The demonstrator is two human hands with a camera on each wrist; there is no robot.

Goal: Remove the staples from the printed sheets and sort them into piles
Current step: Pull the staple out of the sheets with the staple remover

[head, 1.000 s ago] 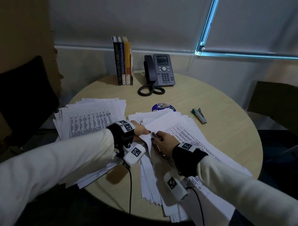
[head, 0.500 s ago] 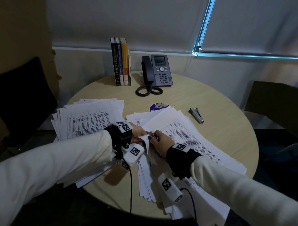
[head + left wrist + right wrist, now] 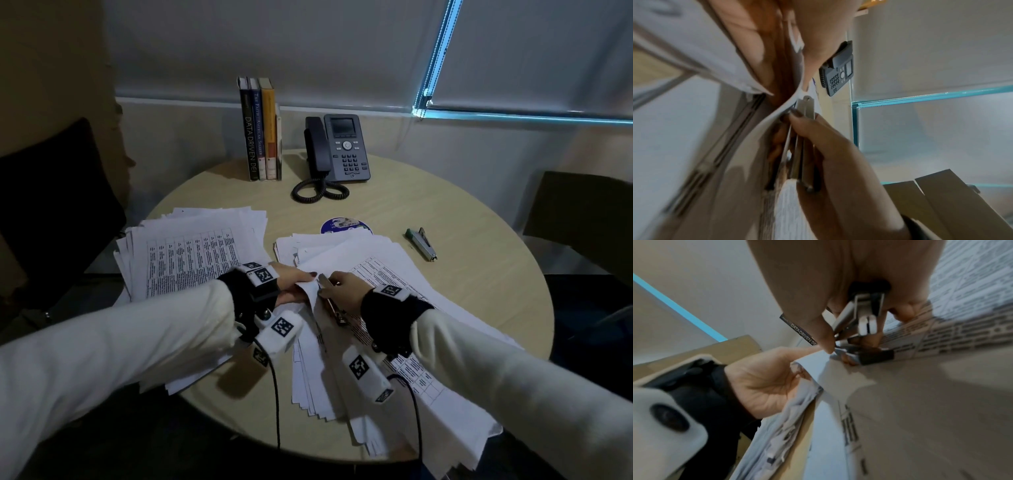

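My left hand [image 3: 303,282] pinches the raised corner of a stapled set of sheets [image 3: 311,291] on top of the right pile [image 3: 404,294]. My right hand [image 3: 330,284] grips a slim metal staple remover [image 3: 334,306], its tip at that same corner. In the right wrist view the tool's [image 3: 864,318] jaws meet the paper corner [image 3: 818,363] beside my left hand [image 3: 772,374]. The left wrist view shows the tool [image 3: 804,142] lying along my right hand's fingers [image 3: 813,129]. A second pile of printed sheets [image 3: 191,253] lies under my left forearm.
A stapler [image 3: 421,244] lies on the round table [image 3: 479,274] to the right. A disc [image 3: 346,226] sits behind the right pile. A desk phone [image 3: 337,150] and upright books [image 3: 260,130] stand at the back. Dark chairs [image 3: 51,212] flank the table.
Both hands have kept their hold at the sheet corner. They and the view have shifted only slightly.
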